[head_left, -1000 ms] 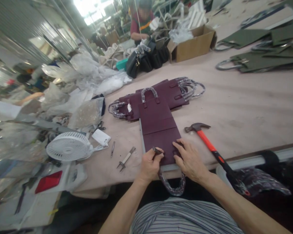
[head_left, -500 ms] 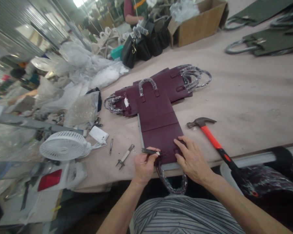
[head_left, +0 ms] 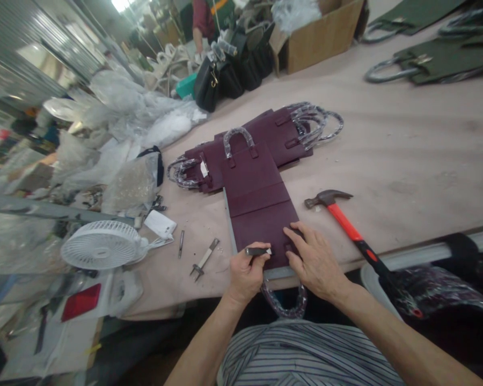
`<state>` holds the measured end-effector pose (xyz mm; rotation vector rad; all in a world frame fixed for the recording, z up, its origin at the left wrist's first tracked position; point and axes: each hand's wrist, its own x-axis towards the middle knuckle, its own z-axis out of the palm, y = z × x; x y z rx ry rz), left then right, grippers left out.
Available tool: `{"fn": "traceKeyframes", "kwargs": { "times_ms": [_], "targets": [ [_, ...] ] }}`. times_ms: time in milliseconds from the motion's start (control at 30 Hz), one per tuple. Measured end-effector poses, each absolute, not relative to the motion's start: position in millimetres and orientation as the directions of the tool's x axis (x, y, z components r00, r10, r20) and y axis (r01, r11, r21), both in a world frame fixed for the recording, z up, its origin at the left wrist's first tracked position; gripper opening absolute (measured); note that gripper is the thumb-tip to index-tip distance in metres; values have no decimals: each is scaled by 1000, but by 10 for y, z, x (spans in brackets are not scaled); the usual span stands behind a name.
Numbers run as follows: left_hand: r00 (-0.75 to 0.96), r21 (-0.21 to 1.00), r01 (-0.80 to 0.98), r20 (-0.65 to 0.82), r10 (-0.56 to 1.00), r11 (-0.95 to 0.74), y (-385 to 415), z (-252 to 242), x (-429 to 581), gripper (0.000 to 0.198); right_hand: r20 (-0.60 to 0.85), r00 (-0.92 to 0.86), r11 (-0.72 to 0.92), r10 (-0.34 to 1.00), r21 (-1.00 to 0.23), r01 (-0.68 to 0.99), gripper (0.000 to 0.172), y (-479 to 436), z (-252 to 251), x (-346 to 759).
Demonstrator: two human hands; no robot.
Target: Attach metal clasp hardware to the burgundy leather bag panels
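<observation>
**1 burgundy leather bag [head_left: 260, 214] lies flat on the workbench [head_left: 406, 161], plastic-wrapped handles [head_left: 284, 304] attached.**
Left hand [head_left: 247, 280] pinches a small flat tool [head_left: 257, 251] at its near edge; right hand [head_left: 314, 258] presses spread; similar bags [head_left: 265, 140] stacked beyond.

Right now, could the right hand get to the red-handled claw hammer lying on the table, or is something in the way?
Probably yes. The right hand rests on the burgundy leather bag, close beside the claw hammer, and nothing stands between them on the table. The left hand, pinching a small dark tool, is on the hand's far side.
</observation>
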<state>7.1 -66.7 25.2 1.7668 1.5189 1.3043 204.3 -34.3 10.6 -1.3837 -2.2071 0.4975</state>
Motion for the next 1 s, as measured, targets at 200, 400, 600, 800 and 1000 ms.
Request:
{"fn": "traceKeyframes", "kwargs": {
  "times_ms": [200, 400, 600, 800, 1000],
  "targets": [
    [-39, 790, 516, 408, 912, -331, -676, 246, 83, 11, 211, -370, 423, 905, -544, 724, 47, -346, 93, 2048],
    [-20, 746, 556, 454, 891, -367, -672, 233, 133, 11, 210, -367, 421, 906, -546, 724, 48, -347, 80, 2046],
    [44, 700, 596, 460, 887, -393, -653, 203, 125, 15, 192, -413, 439, 890, -599, 670, 50, -338, 104, 2117],
    [56, 706, 606, 423, 904, -367, -631, 220, 120, 14, 331, -239, 396, 913, -574, 717, 44, -289, 212, 2521],
    [51, 692, 616, 442, 896, -376, -642, 256, 165, 15, 290, -116, 211, 950, -319, 924, 37, -320, 144, 3053]
  ]
}}
